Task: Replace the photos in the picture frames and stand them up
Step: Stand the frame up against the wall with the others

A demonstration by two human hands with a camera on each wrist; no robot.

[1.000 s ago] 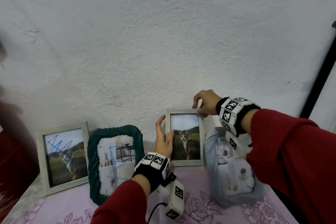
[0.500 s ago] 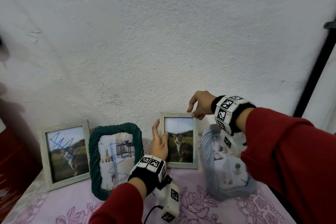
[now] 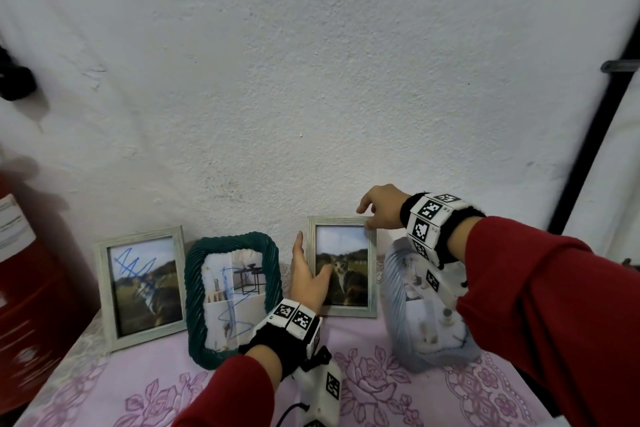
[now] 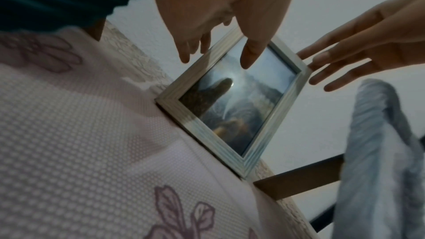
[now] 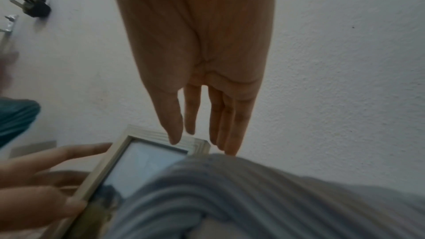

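A pale wooden frame with a cat photo (image 3: 343,267) (image 4: 230,108) (image 5: 128,161) stands upright on the table, close to the wall. My left hand (image 3: 308,274) (image 4: 207,15) lies along its left edge with straight fingers, the thumb resting on the glass. My right hand (image 3: 374,215) (image 5: 195,115) reaches over from the right, its straight fingertips touching the frame's top right corner. A grey rope frame (image 3: 422,308) leans just right of it, partly hidden by my right wrist. A teal rope frame (image 3: 232,298) and another pale frame (image 3: 138,288) stand to the left, both holding scribbled photos.
A pink floral tablecloth (image 3: 381,374) covers the table. The rough white wall (image 3: 311,97) rises right behind the frames. A red object (image 3: 20,288) stands at the left edge and a black pole (image 3: 588,114) at the right. A black plug (image 5: 34,6) hangs on the wall.
My right fingers were curled over the cat frame's top edge and have straightened to touch only its corner. My left fingers have loosened along the left edge. The frame stays standing.
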